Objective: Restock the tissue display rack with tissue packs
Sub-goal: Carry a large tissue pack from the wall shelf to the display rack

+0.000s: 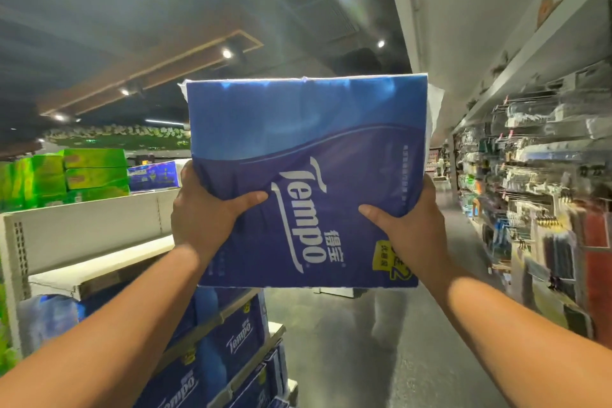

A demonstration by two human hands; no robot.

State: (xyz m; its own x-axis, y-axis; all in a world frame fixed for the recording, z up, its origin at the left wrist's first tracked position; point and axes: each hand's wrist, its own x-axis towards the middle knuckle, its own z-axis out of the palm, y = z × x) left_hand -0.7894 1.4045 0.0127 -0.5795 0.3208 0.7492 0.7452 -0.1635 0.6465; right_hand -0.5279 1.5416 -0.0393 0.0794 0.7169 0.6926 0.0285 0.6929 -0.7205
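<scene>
A large blue Tempo tissue pack (pixel 308 149) is held up in front of me at chest height, its printed face turned toward me. My left hand (pixel 202 219) grips its lower left edge, thumb pressed across the front. My right hand (pixel 410 225) grips the lower right edge the same way. The display rack (pixel 99 262) stands at the left, with a bare cream shelf at mid height. More blue Tempo packs (pixel 238 338) fill its lower shelves. The fingers of both hands are hidden behind the pack.
Green tissue boxes (pixel 82 175) and a blue pack (pixel 154 175) sit on top of the rack. A wall of hanging goods (pixel 530 182) lines the right side. Grey aisle floor (pixel 397 358) runs between them, where a person's legs (pixel 387 311) show below the pack.
</scene>
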